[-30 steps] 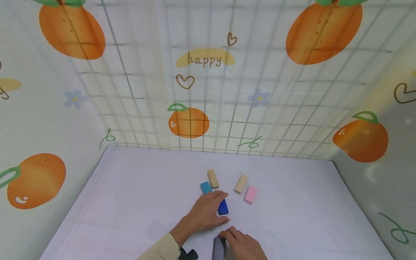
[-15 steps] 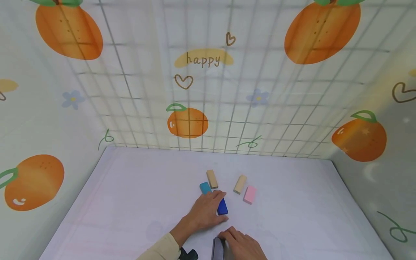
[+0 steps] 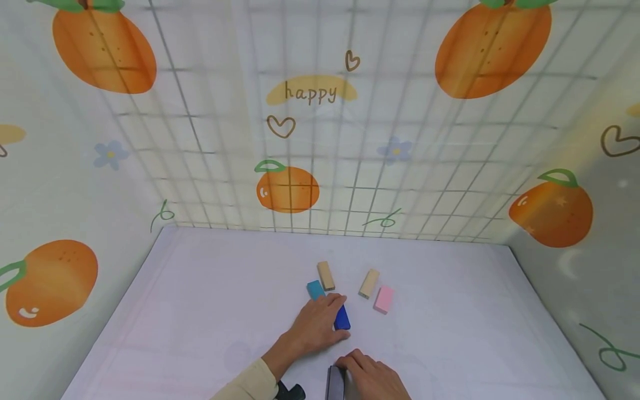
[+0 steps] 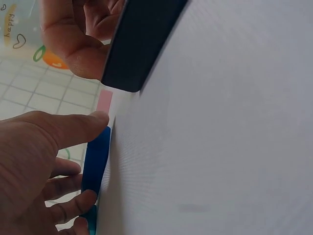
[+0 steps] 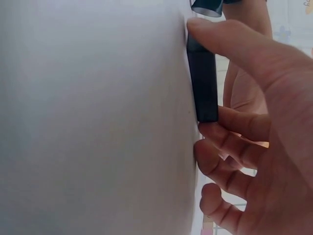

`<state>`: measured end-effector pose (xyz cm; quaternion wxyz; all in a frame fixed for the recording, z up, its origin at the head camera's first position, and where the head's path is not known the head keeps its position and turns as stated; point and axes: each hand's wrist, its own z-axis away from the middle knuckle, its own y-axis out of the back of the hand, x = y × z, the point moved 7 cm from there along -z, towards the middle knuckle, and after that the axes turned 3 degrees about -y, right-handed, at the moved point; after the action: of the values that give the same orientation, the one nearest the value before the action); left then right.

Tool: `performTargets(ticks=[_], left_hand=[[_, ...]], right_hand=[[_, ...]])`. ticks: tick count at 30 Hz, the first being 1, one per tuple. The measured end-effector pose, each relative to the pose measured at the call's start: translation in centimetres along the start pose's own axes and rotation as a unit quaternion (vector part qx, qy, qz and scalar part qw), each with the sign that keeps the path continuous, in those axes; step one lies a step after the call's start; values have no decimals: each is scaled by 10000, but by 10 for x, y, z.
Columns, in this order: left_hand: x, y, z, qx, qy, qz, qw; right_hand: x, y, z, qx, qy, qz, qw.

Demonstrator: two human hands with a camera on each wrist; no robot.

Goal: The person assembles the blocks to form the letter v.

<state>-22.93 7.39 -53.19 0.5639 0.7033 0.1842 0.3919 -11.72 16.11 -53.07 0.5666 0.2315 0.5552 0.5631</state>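
My left hand spans a dark blue block on the white table, its thumb at the near end and its fingers over the far part. In the left wrist view the thumb tip lies right at one end of the blue block, with curled fingers along the other. A teal block sits just beyond that hand, partly covered. Nearer the front edge, my right hand grips a dark, smooth oblong block. The right wrist view has this dark block between thumb and index finger.
Two plain wooden blocks and a pink block lie farther back on the white table. A dark rounded device shows beside the left wrist. Printed fabric walls close in the back and sides.
The head view has shifted very slightly, moving the whole scene a little to the left. Both hands and all the blocks stay where they were.
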Motion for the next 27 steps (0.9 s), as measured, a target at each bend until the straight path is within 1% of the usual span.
performTargets(ticks=[11,23,27], left_hand=[[-2,-3,-1,11,45,-89,9999],[-2,-1,0,8,108,11,9999],[-2,-1,1,-35,160,22,9999]], right_hand=[[0,1,0,59,13,3,10000],[0,2,1,76,82,23,9999],[0,3,1,155,138,65,9998]])
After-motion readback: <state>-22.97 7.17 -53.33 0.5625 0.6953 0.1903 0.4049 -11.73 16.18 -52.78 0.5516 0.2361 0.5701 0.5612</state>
